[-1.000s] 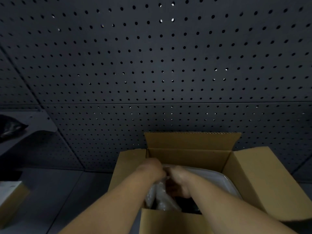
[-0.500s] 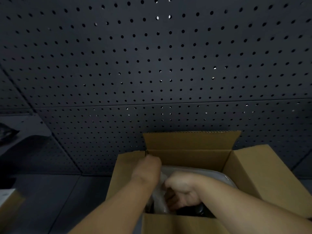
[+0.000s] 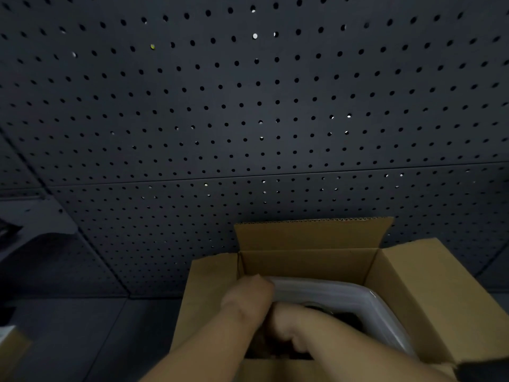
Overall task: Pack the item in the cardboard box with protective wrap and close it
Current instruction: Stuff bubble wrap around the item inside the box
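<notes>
Box: brown cardboard, open, all four flaps up or splayed out, standing on a dark table in front of a dark pegboard.
Item: white, glossy, with a rounded rim, down inside the box against the far and right walls; something dark shows within its rim, too dim to identify.
Wrap: cannot be made out under the hands in this dim view.
Left hand: inside the box at its left wall, knuckles up, touching the item's near-left rim; fingers curl downward out of sight, so whether they grip anything cannot be told.
Right hand: just beside the left hand, deeper in the box, fingers bent into a loose fist; what they hold, if anything, is hidden.
Left edge: small cardboard carton, partly cut off.
</notes>
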Demonstrator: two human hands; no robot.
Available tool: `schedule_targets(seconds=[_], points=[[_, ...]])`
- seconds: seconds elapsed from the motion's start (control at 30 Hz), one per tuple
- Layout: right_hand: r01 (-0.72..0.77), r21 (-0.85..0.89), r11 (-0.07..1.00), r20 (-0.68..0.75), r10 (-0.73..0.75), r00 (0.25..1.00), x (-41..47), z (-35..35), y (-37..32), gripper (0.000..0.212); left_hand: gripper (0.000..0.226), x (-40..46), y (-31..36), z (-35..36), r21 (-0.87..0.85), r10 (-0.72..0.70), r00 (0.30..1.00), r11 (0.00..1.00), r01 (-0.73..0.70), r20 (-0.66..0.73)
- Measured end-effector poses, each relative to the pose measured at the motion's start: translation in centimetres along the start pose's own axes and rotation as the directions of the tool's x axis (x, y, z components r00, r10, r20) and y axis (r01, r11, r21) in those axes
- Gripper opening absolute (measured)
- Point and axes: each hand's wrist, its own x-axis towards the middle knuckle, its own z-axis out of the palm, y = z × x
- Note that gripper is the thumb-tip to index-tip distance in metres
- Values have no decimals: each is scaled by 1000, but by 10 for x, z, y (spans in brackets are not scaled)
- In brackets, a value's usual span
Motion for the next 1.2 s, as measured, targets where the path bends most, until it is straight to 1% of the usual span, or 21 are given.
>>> schedule_targets(seconds=[0.03, 0.07, 0.1, 0.13, 0.2, 0.27, 0.33, 0.37, 0.4, 0.47, 0.53, 0.6, 0.67, 0.7, 0.73, 0.8, 0.87, 0.93, 1.1, 1.2], points=[[-67, 110, 992, 46, 63, 997, 1, -8, 3, 25, 29, 0, -2, 1, 35, 27, 1000, 999, -26, -10], [-74, 169, 983, 132, 52, 990, 2, -18, 2, 21, 28, -3, -4, -1, 80, 50, 998, 996, -47, -37], [-82, 210, 974, 137, 54, 989, 0, -26, 2, 20, 27, -7, -7, -3, 114, 61, 997, 992, -56, -41], [-65, 265, 962, 111, 37, 993, 4, -36, 3, 20, 26, -11, -9, -4, 157, 96, 994, 984, -86, -57], [-72, 337, 939, 82, 47, 996, 6, -44, 3, 20, 26, -18, -12, -4, 229, 194, 980, 957, -177, -55], [-69, 352, 934, 87, 41, 995, 8, -44, 0, 23, 28, -21, -14, -1, 261, 296, 955, 924, -281, -21], [-59, 347, 936, 72, 36, 997, 14, -40, 1, 26, 29, -21, -17, 3, 262, 348, 936, 909, -324, -50], [-55, 333, 941, 64, 36, 997, 16, -38, 1, 25, 28, -22, -20, 4, 255, 343, 935, 915, -311, -87], [-47, 325, 945, 58, 29, 998, 18, -36, 2, 22, 28, -22, -23, 5, 241, 315, 937, 931, -274, -153], [-37, 291, 956, 42, 26, 999, 21, -30, 1, 20, 26, -23, -30, 9, 170, 197, 930, 974, -149, -310], [-31, 266, 963, 26, 25, 999, 22, -25, -2, 17, 24, -23, -37, 12, 56, 44, 908, 998, -22, -417], [-25, 240, 970, 46, 14, 999, 24, -20, -4, 12, 20, -20, -41, 17, -53, -60, 905, 998, 42, -420], [-1, 176, 984, 0, 1, 1000, 24, -15, -7, 32, 20, -16, -40, 22, -118, -102, 913, 991, 59, -395], [9, 112, 994, -32, -5, 999, 25, -12, -9, 38, 20, -15, -39, 24, -133, -112, 913, 989, 64, -392], [23, 28, 999, -70, -21, 997, 25, -10, -11, 40, 20, -14, -38, 24, -142, -118, 910, 988, 66, -397], [36, -128, 991, -131, -53, 990, 29, -7, -12, 36, 19, -14, -36, 24, -144, -124, 904, 987, 70, -410], [36, -211, 977, -170, -73, 983, 33, -4, -10, 34, 19, -15, -35, 24, -138, -124, 902, 988, 73, -414], [44, -216, 975, -179, -84, 980, 34, 0, -7, 35, 21, -17, -35, 25, -142, -119, 898, 988, 63, -423], [72, -232, 970, -147, -108, 983, 30, -1, -7, 39, 20, -20, -34, 24, -132, -120, 896, 989, 69, -427], [134, -225, 965, -165, -174, 971, 27, -6, -11, 44, 22, -23, -33, 24, -110, -129, 890, 990, 90, -437]])
